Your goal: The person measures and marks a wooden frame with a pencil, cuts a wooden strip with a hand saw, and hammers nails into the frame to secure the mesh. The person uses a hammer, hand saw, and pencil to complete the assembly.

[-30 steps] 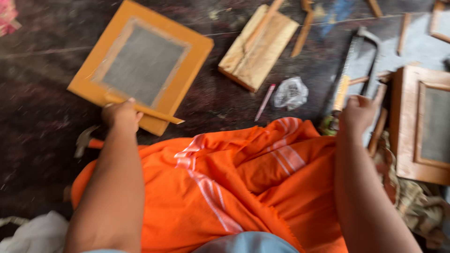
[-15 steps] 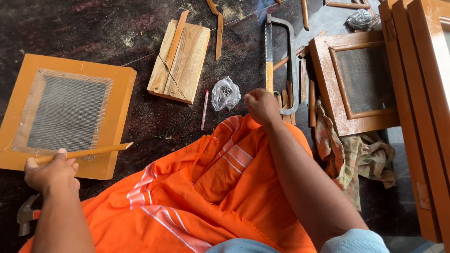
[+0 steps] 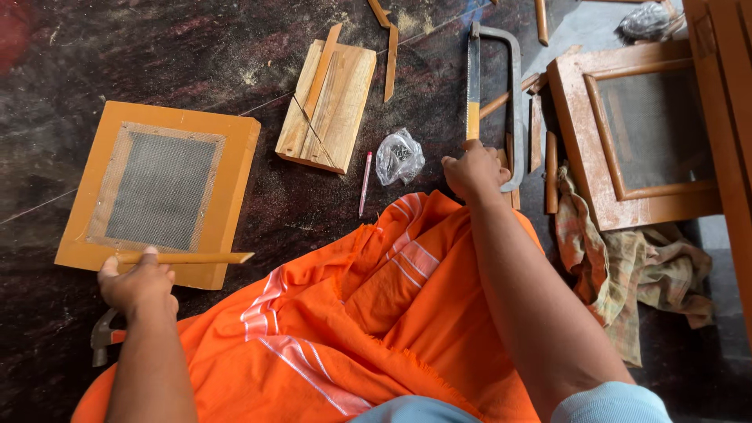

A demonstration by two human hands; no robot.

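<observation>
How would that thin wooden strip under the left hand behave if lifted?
The wooden strip is probably light and slightly flexible, being long and thin. Flat-sided, it should not roll. It lies across the orange mesh frame, so the left hand could slide it easily.

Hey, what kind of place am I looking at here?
Probably a small woodworking spot set up on a dark floor. A hacksaw lies by the right hand, mesh-filled wooden frames sit around, and sawdust dusts a scrap wooden block.

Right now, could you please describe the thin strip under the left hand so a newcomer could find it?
Start at the orange mesh frame on the dark floor. Along its near edge lies the wooden strip, pinned by the left hand, slimmer than any neighbour.
</observation>
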